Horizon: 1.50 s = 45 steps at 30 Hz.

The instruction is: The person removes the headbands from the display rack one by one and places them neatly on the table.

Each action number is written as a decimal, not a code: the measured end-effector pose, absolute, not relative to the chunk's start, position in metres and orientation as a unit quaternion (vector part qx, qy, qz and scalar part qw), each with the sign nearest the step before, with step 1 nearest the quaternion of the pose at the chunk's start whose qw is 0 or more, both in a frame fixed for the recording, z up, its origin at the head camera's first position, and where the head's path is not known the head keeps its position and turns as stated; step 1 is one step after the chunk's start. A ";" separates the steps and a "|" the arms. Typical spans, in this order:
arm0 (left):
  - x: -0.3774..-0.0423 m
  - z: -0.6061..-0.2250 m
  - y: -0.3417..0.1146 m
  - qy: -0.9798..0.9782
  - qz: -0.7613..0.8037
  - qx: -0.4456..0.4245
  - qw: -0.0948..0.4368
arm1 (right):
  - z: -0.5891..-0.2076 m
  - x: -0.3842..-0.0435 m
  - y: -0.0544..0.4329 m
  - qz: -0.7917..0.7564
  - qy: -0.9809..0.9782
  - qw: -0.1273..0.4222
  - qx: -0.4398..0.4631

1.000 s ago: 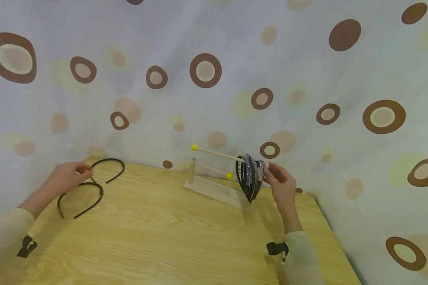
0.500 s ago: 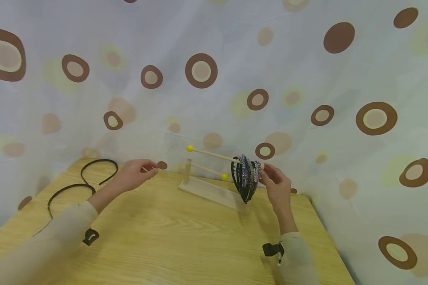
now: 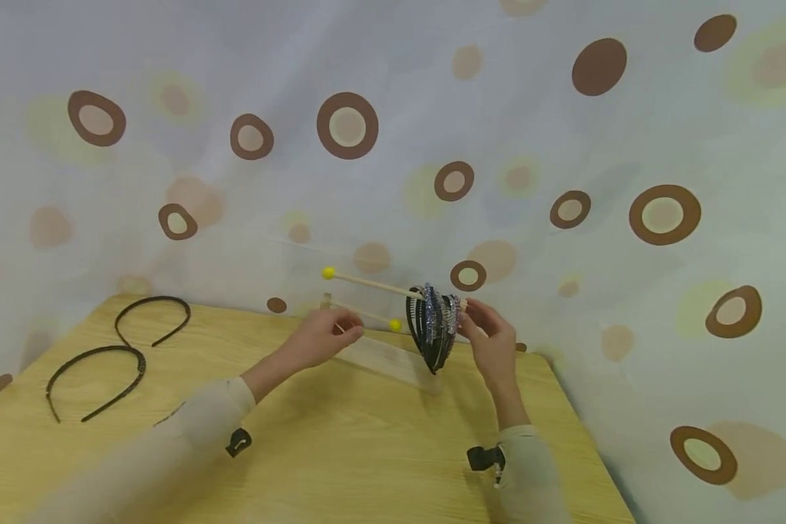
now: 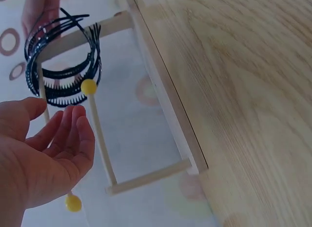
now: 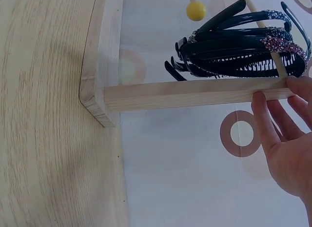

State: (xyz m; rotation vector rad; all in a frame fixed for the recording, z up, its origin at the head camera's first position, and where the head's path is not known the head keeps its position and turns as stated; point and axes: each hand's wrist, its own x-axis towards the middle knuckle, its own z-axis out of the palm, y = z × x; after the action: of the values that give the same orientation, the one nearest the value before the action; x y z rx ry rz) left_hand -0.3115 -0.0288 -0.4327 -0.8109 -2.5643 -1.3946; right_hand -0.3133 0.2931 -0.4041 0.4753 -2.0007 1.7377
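Note:
Several black headbands [image 3: 432, 327], some with glitter and some toothed, hang bunched on the upper rod of a wooden stand [image 3: 386, 364]. My right hand [image 3: 493, 342] pinches the top end of the stand's upright post [image 5: 195, 92], beside the headbands. In the head view my left hand [image 3: 321, 338] is in front of the stand's left part. The left wrist view shows that hand [image 4: 53, 149] with fingers loosely bent, thumb apart, nothing between them. Behind it passes the upper rod, tipped with a yellow ball [image 4: 73, 202]. Another yellow ball [image 4: 88, 87] caps the lower rod.
Two black headbands [image 3: 140, 364] lie on the left of the wooden table [image 3: 340, 451]. A wall covering with brown circles [image 3: 347, 125] rises right behind the table. The stand is close to the table's back edge.
My left hand has moved right, away from the two headbands on the table, to the stand's left part. My right hand stays on the post. The head view has turned slightly right.

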 end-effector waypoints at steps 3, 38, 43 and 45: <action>-0.311 -0.437 -0.008 -0.838 -0.475 -0.265 0.049 | -0.406 -0.312 0.291 0.624 -0.730 0.218 0.175; -0.304 -0.430 0.123 -0.714 -0.650 -0.168 0.198 | -0.399 -0.308 0.294 0.620 -0.731 0.233 0.168; -0.304 -0.431 0.121 -0.710 -0.653 -0.164 0.204 | -0.400 -0.309 0.293 0.621 -0.731 0.228 0.166; -0.305 -0.430 0.120 -0.712 -0.651 -0.162 0.206 | -0.400 -0.309 0.293 0.621 -0.732 0.226 0.166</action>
State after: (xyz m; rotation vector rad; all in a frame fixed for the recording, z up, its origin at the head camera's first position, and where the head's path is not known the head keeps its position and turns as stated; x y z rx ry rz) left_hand -0.3048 0.1200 -0.4301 -0.4521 -1.9852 -1.8136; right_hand -0.3088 0.2927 -0.4004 0.4583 -2.0182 1.7112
